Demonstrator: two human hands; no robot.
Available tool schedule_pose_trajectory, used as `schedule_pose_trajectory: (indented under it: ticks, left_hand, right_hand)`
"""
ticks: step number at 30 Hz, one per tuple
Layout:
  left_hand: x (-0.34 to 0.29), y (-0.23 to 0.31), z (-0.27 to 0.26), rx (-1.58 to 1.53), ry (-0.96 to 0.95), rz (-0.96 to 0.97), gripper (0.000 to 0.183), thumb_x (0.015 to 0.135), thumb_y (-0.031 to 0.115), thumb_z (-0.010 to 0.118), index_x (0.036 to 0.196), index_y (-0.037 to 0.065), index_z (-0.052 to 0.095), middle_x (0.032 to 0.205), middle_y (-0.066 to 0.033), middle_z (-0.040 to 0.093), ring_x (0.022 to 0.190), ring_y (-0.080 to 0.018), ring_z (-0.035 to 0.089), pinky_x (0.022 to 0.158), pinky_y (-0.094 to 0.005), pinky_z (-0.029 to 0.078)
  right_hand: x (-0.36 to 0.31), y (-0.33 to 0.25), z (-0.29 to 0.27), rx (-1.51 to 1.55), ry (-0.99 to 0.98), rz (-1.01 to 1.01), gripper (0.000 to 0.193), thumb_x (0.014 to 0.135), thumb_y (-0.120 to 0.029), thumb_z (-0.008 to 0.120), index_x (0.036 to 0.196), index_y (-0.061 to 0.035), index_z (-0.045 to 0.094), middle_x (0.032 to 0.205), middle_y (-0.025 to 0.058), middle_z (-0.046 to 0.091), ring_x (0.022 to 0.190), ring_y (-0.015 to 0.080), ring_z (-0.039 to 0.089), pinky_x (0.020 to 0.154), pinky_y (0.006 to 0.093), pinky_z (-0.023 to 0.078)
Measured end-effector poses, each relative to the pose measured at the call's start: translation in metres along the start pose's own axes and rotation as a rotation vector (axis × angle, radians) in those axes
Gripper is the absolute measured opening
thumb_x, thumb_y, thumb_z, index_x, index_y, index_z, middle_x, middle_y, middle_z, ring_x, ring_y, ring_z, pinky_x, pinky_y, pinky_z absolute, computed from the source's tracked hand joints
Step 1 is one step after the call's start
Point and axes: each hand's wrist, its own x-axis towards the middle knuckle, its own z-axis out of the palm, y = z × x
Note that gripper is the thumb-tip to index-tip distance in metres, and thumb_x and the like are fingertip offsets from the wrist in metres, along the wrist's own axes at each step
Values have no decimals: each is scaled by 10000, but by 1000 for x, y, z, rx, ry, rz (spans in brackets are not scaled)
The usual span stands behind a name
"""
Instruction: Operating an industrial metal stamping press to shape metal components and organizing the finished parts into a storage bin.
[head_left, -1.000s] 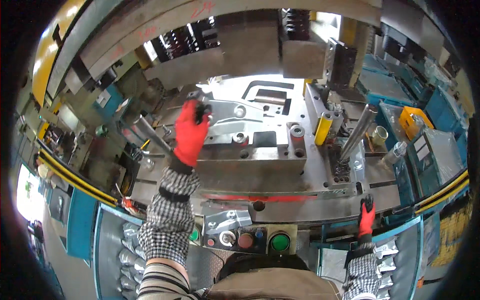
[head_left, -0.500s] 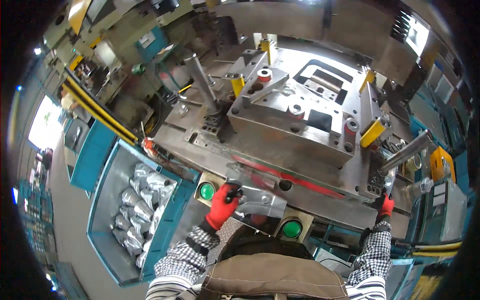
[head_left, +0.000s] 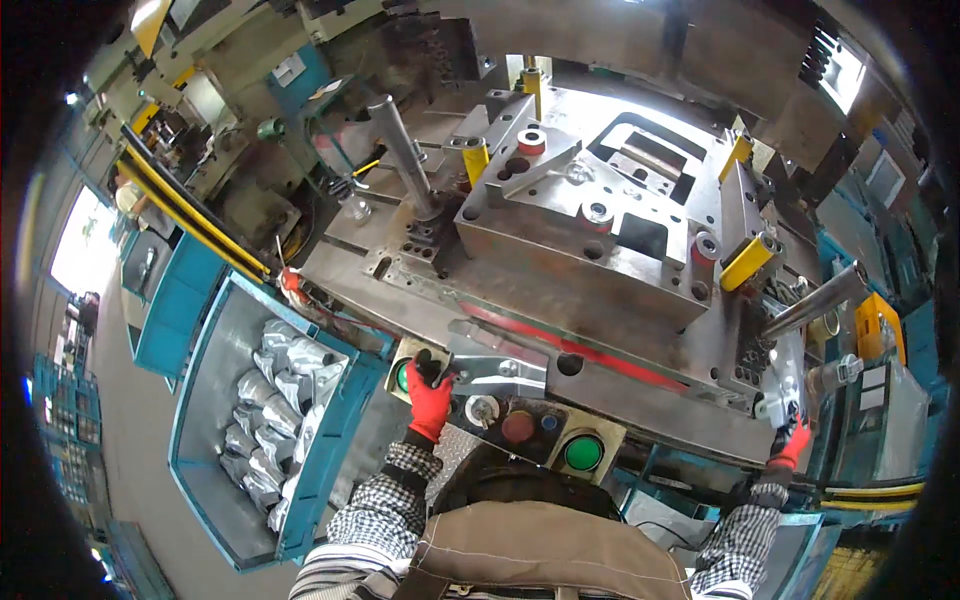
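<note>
My left hand, in a red glove with black fingertips, is over the left green push button, partly covering it. Its fingers are apart, and the thumb side is close to a shiny stamped metal part lying along the front edge of the press bed. At the far right, my right hand, gloved the same way, is closed on the near end of another shiny metal part. That part stretches away beside the right guide post; the fingertips are partly hidden.
A large steel die stands ahead with yellow cylinders and guide posts. A control panel with a red button and a right green button is close to my body. A blue bin of metal parts stands left. A person is far left.
My left hand has let go of the metal part at the press edge and shifted to the left green button, uncovering the panel. My right hand has moved nearer, and a metal part now shows there.
</note>
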Motion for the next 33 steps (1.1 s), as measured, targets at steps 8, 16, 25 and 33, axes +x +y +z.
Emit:
schedule_pose_trajectory:
  ticks: [8, 16, 25, 33]
  left_hand:
    - [27, -12, 9, 34, -343, -86, 598, 912, 31, 653, 1491, 36, 500, 1340, -200, 659, 1224, -283, 649, 1018, -368, 509]
    - [21, -10, 7, 26, -285, -102, 608, 887, 9, 660, 1474, 4, 499, 1319, -227, 657, 1218, -344, 643, 1029, -400, 499]
    - [29, -6, -1, 84, -311, 53, 606, 891, 41, 672, 1467, -1, 490, 1339, -245, 628, 1242, -406, 604, 1050, -449, 486]
    - [33, -11, -3, -11, -367, 93, 627, 894, 94, 701, 1474, -8, 484, 1332, -243, 630, 1221, -385, 627, 1023, -430, 507]
  right_hand:
    - [-197, -19, -131, -1284, -123, -882, 713, 892, -188, 736, 1523, -41, 439, 1467, 214, 527, 1306, 369, 550, 1073, 466, 481]
    - [-213, -194, 185, -60, -473, -195, 649, 964, -274, 644, 1482, 68, 458, 1437, 184, 549, 1305, 273, 545, 1119, 386, 420]
    - [-22, -301, 471, -150, -1117, -114, 371, 1017, -248, 594, 1257, 29, 654, 1154, 90, 711, 1023, 160, 646, 935, 317, 515]
    - [65, -261, 519, -1087, -1429, -1200, 430, 963, -233, 577, 1310, 10, 649, 1343, 141, 680, 1220, 281, 631, 1096, 366, 466]
